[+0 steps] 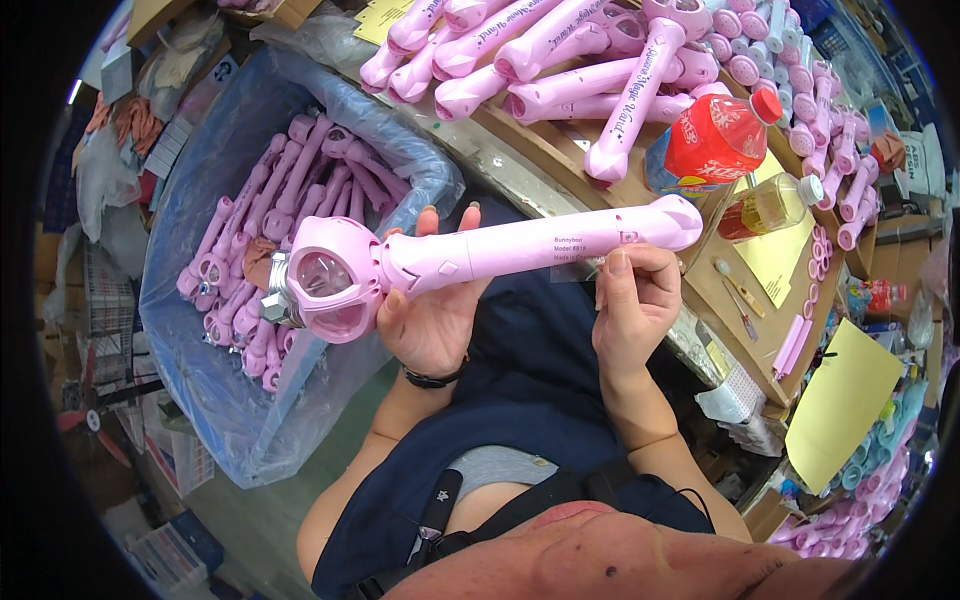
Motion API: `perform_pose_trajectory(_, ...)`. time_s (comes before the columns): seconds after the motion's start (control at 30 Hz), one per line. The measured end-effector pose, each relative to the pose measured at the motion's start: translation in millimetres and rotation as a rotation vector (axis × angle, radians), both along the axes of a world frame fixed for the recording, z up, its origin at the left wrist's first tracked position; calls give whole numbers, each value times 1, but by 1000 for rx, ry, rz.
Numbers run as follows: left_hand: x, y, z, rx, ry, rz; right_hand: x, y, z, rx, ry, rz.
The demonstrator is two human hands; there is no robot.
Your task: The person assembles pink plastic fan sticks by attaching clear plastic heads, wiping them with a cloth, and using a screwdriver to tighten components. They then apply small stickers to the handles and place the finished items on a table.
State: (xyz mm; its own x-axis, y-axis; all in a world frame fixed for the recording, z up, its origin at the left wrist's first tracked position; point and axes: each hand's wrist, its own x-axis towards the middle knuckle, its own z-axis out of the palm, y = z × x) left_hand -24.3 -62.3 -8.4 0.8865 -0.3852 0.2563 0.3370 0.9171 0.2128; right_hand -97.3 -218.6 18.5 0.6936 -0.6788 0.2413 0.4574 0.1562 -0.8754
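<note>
A pink plastic toy wand (470,253) lies across my two hands, its heart-shaped head with a clear faceted gem (322,278) to the left and the handle end to the right. My left hand (432,318) grips the wand from below, just behind the head. My right hand (632,300) pinches a small clear sticker label (578,260) against the handle with thumb and forefinger.
A bin lined with clear blue plastic (225,400) at my left holds several pink wands (290,210). More wands (560,60) are stacked on the wooden workbench (700,290) ahead, beside a red-labelled drink bottle (712,145), a small bottle of yellow liquid (765,205) and yellow paper sheets (840,400).
</note>
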Motion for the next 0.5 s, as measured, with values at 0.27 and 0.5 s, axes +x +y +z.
perform_pose_trajectory(0.27,-3,-3,4,101,19,51,0,2,-3,-57,36,-10)
perform_pose_trajectory(0.5,-2,-3,4,107,-3,50,0,2,-4,-70,62,-15)
